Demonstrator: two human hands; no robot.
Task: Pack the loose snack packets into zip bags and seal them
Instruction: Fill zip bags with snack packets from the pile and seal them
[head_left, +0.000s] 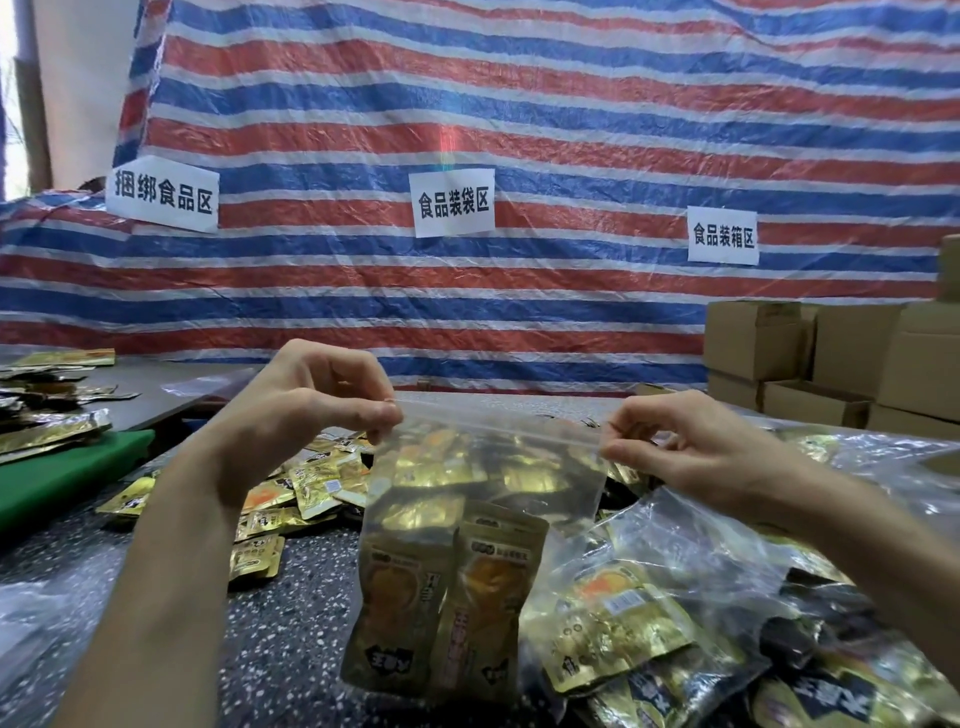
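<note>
- A big tarp (519, 104) with red, white and blue stripes is hanging across the back.
- A dark, speckled surface (291, 597) is stretching out under everything.
- Brown cardboard boxes (852, 353) are sitting stacked at the far right. I cannot count them all.
- Clear bags already full of packets (649, 623) are lying in a heap at the near right.
- One green board (67, 473) is lying at the left edge.
- One clear zip bag (488, 467) is hanging in the middle, between the two hands.
- The left hand (291, 415) is pinching the bag's top left corner, thumb and finger pressing together on the zip strip.
- The right hand (691, 447) is pinching the top right corner the same way, so the bag is hanging below both grips.
- Three white paper signs (452, 201) are sticking to the tarp.
- Two gold packets (400, 597) are standing side by side in the bottom of the held bag.
- Loose gold packets (311, 483) are lying in a pile behind the bag, too many to count.
</note>
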